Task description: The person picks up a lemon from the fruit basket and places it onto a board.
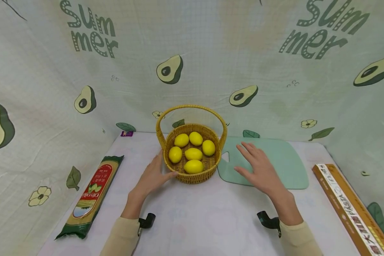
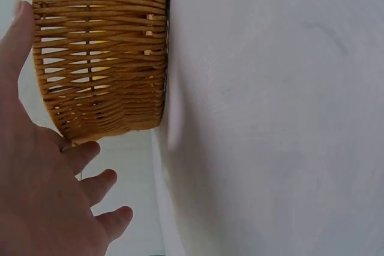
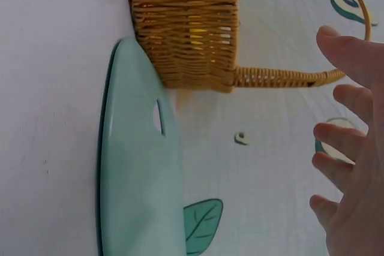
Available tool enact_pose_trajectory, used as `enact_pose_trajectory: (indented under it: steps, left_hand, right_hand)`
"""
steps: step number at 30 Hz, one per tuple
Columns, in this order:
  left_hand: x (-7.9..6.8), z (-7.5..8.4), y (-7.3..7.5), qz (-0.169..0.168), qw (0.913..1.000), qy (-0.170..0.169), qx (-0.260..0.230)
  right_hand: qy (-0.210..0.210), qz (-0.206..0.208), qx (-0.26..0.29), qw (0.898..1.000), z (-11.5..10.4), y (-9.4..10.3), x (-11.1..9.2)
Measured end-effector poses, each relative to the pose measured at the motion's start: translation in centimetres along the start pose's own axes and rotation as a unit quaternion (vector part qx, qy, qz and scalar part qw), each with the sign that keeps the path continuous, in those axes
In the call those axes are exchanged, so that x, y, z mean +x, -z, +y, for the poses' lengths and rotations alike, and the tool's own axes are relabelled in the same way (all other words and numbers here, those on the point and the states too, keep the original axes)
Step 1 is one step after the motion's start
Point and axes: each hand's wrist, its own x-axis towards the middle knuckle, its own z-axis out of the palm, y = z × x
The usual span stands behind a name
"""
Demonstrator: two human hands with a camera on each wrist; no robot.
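A round wicker basket [image 1: 194, 179] with a tall hooped handle stands at the back middle of the table, holding several yellow lemons [image 1: 193, 166]. At its left side is my left hand [image 1: 152, 176], thumb at the front rim and fingers along the wall. In the left wrist view, this hand's fingers spread loosely beside the woven wall [image 2: 102, 58]. My right hand [image 1: 260, 172] hovers over the light green cutting board [image 1: 286, 163], fingers spread, apart from the basket. The right wrist view has the board [image 3: 141, 184] with its edge against the basket's base.
On the left lies a long green and gold pasta bag [image 1: 92, 195] with a red label. A long orange-brown pasta box [image 1: 352, 208] lies along the right edge. A small purple packet [image 1: 127, 134] sits at the back left. Printed cloth [image 1: 204, 42] hangs behind the table.
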Motion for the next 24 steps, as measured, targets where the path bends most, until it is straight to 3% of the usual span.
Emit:
enact_pose_trajectory:
  steps: [15, 24]
  left_hand:
    - [0.1, 0.4, -1.0, -0.023, 0.9947, 0.025, -0.097]
    - [0.4, 0.0, -1.5, -0.032, 0.9858, 0.026, -0.163]
  right_hand:
    - [0.021, -0.029, 0.039, 0.999, -3.7, -1.9, 2.4]
    - [-0.003, -0.069, 0.053, 0.996, -5.4, -3.2, 3.3]
